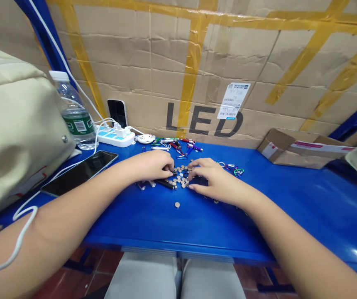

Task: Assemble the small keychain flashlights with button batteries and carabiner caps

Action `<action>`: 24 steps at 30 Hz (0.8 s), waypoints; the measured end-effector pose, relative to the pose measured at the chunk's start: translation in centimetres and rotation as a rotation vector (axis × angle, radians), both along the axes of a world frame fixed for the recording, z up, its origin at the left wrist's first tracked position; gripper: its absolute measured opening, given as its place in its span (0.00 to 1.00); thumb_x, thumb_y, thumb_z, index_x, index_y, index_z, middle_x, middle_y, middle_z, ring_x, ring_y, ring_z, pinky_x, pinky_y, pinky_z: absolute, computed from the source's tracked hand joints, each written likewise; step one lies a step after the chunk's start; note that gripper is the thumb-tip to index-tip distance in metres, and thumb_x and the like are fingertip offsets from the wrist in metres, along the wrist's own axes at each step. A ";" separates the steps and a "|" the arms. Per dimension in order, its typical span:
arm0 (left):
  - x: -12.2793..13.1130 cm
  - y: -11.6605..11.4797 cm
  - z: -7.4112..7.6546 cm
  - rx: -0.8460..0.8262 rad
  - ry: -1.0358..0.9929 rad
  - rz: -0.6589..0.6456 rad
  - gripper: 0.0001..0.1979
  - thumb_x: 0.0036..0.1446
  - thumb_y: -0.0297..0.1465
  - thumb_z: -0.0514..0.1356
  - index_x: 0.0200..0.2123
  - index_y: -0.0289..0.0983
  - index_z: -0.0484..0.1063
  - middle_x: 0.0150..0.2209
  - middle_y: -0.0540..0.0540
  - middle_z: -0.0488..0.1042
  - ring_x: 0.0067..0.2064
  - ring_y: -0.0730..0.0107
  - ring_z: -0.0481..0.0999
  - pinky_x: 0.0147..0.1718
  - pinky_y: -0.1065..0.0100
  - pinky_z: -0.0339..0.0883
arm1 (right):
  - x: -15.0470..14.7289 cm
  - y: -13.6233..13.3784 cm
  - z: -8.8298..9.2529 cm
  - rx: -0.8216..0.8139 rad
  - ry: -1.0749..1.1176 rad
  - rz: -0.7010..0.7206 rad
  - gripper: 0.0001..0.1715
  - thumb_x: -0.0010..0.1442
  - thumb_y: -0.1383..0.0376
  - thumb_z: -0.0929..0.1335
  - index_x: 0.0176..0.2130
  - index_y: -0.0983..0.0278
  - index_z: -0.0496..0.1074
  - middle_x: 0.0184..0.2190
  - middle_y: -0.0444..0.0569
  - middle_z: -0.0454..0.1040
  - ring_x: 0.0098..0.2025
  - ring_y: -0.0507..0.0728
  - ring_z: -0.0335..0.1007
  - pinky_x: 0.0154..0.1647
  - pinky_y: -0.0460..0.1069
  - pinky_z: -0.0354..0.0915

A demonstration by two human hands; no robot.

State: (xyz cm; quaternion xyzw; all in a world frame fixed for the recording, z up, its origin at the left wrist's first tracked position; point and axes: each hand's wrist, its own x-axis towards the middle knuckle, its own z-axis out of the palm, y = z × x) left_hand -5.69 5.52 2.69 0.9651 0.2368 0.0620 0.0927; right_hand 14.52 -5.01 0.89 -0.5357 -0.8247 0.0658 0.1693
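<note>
A taped cardboard panel (166, 70) marked LED is standing behind the blue table (147, 220), whose hard top is bearing all the small parts. The right hand (209, 174) is resting half open, fingers parted and bent, at the right edge of some loose metal discs (183, 181); I'm not seeing anything pinched in it, though its fingertips are partly hiding what lies beneath. The left hand (158, 163) is sitting opposite, nearly closed, its fingers bunching at a small dark piece (174, 172), and I can't tell whether it is gripping that. Just below it, a slim black tube (167, 184) is lying slantwise; it's looking rigid and fairly light, probably apt to roll, so it's asking to be held round mid-barrel. The coin-like discs are lying between the hands, with one stray disc (177, 204) sitting nearer the table's front edge. They're looking stiff, light and slick, so a fingertip pinch by the rim should be suiting them best.
</note>
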 end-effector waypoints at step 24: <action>1.0 -1.6 0.3 -0.201 -0.180 -0.021 0.10 0.53 0.32 0.59 0.38 0.34 0.74 0.31 0.48 0.77 0.32 0.72 0.75 0.33 0.73 0.65 | -0.3 0.7 0.2 0.472 0.095 0.021 0.03 0.59 0.67 0.67 0.34 0.62 0.73 0.33 0.49 0.74 0.37 0.56 0.67 0.39 0.52 0.63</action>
